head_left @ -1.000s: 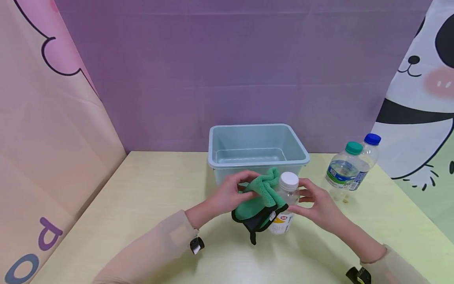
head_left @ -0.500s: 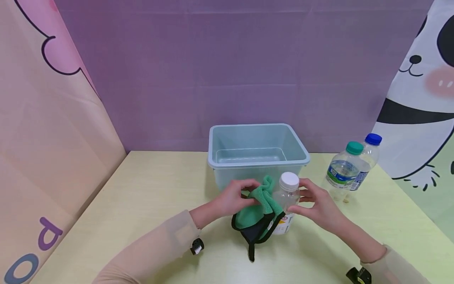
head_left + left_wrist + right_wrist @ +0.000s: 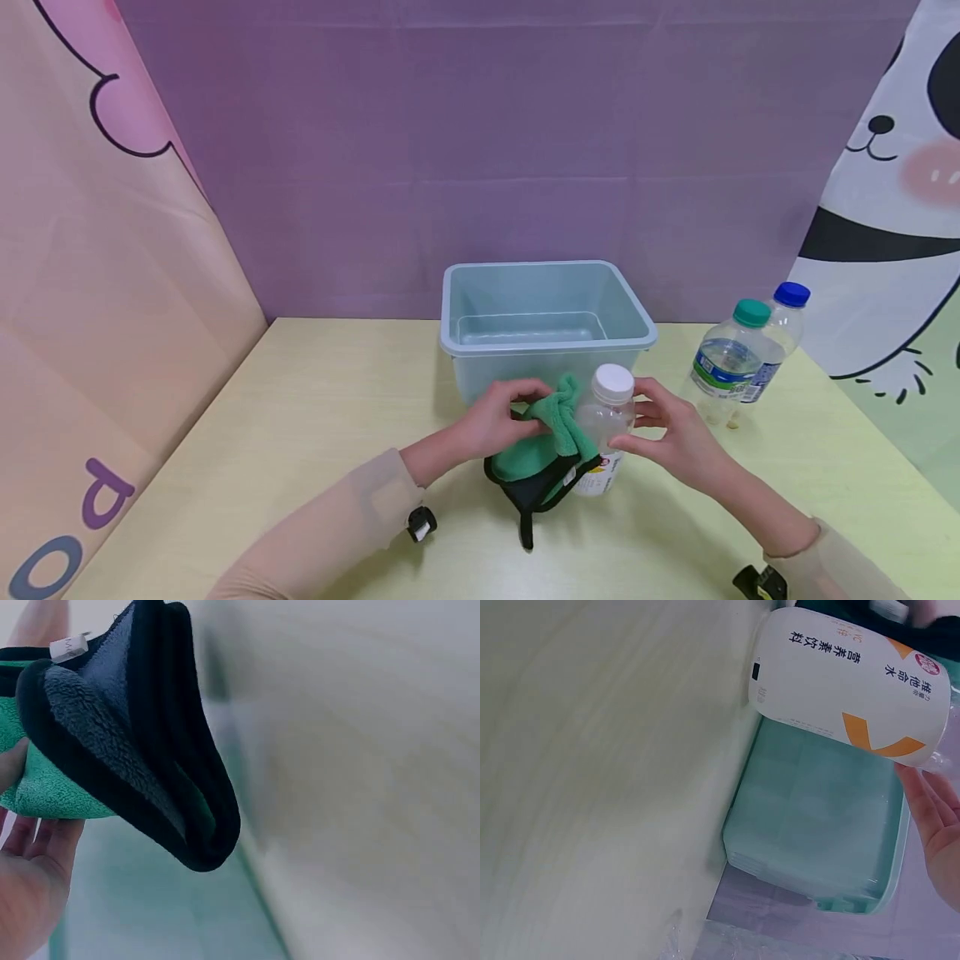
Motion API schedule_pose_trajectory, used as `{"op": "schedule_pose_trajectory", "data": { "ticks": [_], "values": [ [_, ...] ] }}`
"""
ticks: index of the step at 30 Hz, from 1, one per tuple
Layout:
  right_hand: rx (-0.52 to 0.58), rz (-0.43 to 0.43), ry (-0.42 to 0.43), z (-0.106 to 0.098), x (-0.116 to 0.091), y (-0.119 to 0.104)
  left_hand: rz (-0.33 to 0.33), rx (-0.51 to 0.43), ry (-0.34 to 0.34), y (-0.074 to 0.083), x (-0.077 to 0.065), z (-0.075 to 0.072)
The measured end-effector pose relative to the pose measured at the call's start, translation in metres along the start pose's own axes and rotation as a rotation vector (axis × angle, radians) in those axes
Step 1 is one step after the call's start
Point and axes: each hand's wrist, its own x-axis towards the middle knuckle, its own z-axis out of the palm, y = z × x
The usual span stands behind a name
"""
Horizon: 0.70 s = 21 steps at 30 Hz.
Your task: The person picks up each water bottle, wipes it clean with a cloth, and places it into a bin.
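Left hand (image 3: 498, 419) pinching green cloth (image 3: 558, 429), right hand (image 3: 677, 433) gripping white-capped bottle (image 3: 600, 425): bottle best held steady, cloth worked flat against its side

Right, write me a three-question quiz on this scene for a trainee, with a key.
1. What does the left hand hold?
2. What colour is the cap on the bottle that the right hand holds?
A) blue
B) white
C) green
3. True or false: the tub is farther from the person than that bottle.

Key:
1. A green cloth with black edging.
2. B
3. True
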Motion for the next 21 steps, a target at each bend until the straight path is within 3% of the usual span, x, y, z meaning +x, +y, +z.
{"op": "schedule_pose_trajectory", "data": {
  "ticks": [5,9,21],
  "values": [
    [-0.009,-0.012,0.003,0.000,0.000,0.000,0.043,-0.086,0.077,0.016,0.008,-0.005],
    [-0.003,-0.016,0.003,0.000,0.001,0.000,0.064,-0.111,0.091,0.023,0.012,-0.009],
    [-0.003,0.000,-0.003,0.000,0.000,-0.001,0.022,-0.083,0.002,0.016,0.009,-0.008]
  ]
}}
